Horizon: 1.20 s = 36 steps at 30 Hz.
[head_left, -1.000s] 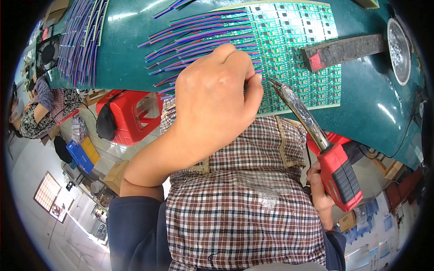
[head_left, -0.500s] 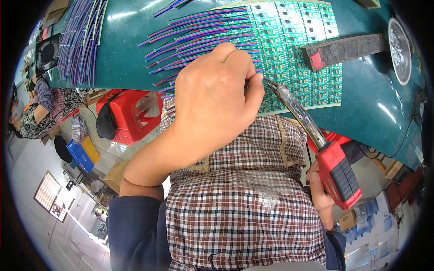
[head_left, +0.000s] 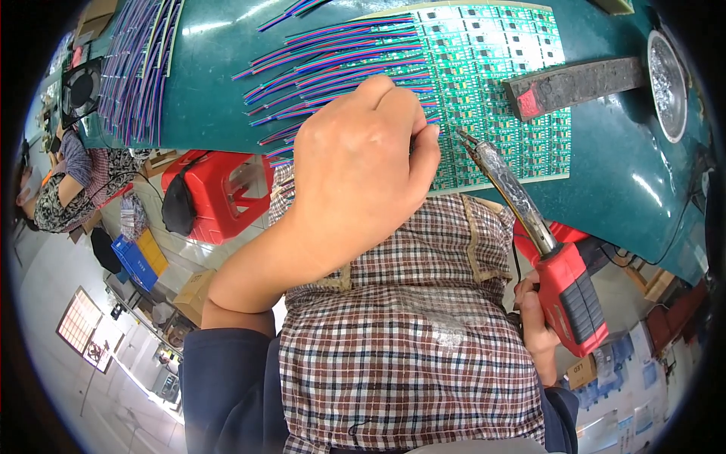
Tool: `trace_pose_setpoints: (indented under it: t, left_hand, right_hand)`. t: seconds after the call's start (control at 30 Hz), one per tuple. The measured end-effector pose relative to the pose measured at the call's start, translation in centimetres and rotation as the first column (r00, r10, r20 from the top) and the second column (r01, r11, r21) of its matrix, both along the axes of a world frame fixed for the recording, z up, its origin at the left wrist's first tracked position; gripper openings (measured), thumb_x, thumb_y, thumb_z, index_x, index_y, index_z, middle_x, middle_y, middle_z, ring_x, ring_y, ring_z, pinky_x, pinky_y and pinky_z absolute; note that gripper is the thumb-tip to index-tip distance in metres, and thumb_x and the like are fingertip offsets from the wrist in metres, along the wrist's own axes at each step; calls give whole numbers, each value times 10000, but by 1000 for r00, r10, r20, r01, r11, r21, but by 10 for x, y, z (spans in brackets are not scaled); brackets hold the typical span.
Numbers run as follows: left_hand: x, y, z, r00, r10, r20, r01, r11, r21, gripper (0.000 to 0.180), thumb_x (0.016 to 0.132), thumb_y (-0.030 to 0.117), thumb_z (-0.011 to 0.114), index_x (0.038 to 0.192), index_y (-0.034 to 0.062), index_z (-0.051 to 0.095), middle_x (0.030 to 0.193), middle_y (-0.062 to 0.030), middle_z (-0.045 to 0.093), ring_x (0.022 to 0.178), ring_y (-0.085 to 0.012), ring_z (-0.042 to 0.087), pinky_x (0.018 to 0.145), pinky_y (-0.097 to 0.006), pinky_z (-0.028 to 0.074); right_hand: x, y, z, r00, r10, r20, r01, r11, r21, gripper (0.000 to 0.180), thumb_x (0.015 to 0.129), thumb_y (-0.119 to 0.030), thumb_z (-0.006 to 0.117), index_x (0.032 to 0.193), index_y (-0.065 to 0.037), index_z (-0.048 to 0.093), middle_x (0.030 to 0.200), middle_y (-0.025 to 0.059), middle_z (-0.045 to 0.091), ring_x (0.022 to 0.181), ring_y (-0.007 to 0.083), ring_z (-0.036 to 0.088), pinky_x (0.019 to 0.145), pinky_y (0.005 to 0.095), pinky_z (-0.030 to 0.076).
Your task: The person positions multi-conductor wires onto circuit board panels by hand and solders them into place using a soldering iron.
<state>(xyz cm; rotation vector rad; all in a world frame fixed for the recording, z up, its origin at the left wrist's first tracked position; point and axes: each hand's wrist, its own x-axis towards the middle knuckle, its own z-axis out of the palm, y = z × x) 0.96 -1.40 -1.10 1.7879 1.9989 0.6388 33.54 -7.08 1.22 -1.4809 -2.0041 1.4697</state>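
Observation:
My left hand (head_left: 355, 155) is closed in a pinch over the near edge of a green circuit board panel (head_left: 499, 151). Its fingertips are turned away, so whatever they grip is hidden. Thin red, blue and black wires (head_left: 325, 76) stick out leftward in rows from the panel, and some pass beneath this hand. My right hand (head_left: 537, 333) is wrapped round the red and black handle of a soldering iron (head_left: 571, 295). The iron's metal tip hovers over or rests on the panel, just right of my left thumb; I cannot tell if it touches.
A dark grey bar (head_left: 578, 87) lies across the panel's right side, beside a round metal dish (head_left: 668, 87). More wired boards (head_left: 140, 76) lie at the far left of the green table (head_left: 212, 83), near a black fan (head_left: 79, 91). A red stool (head_left: 215, 197) and another person (head_left: 72, 181) are at left.
The soldering iron has shifted slightly to the right, its tip drawing away from my left fingertips. My left hand has barely moved.

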Motion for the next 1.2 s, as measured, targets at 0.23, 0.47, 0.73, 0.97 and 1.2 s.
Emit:
trace_pose_setpoints:
  t: [0.23, 0.47, 0.73, 0.97, 1.2]
  left_hand:
    - [-7, 3, 7, 998, -48, -42, 49, 998, 28, 176, 876, 134, 796, 792, 67, 656, 749, -43, 625, 614, -187, 626, 566, -335, 496]
    - [-61, 65, 3, 988, 130, -78, -115, 977, 177, 116, 911, 104, 763, 951, 25, 688, 841, -98, 663, 745, -227, 664, 708, -345, 539]
    - [-63, 91, 10, 987, 149, 53, -151, 988, 25, 128, 876, 81, 768, 918, 26, 661, 887, -128, 637, 836, -295, 648, 759, -382, 533]
    - [-79, 95, -16, 931, -70, -359, 190, 930, 313, 137, 921, 123, 719, 896, 24, 627, 889, -147, 621, 860, -366, 617, 788, -439, 511]
    - [-37, 54, 31, 976, -122, -182, 158, 968, 197, 92, 934, 128, 748, 953, 54, 696, 810, -87, 657, 720, -210, 667, 658, -328, 528]
  right_hand:
    - [-4, 2, 3, 1000, 18, -3, -17, 999, 32, 208, 994, -54, 602, 1174, 49, 584, 825, 66, 585, 717, 147, 529, 664, 302, 451]
    - [0, 1, -3, 999, 41, -13, -40, 997, 70, 221, 1001, -41, 588, 1201, 51, 575, 810, 65, 584, 691, 139, 522, 631, 294, 446]
    - [-4, -1, -6, 994, -43, -96, 45, 999, 24, 192, 995, -37, 582, 1172, 37, 588, 820, 49, 575, 697, 134, 525, 630, 291, 452]
    - [0, -2, -8, 996, 10, -83, -5, 997, 71, 210, 995, -30, 570, 1192, 43, 576, 823, 52, 564, 706, 133, 520, 649, 303, 461]
    - [-1, 0, 2, 999, 32, -28, -30, 998, 46, 237, 992, -28, 552, 1217, 43, 561, 796, 56, 541, 697, 156, 510, 675, 339, 470]
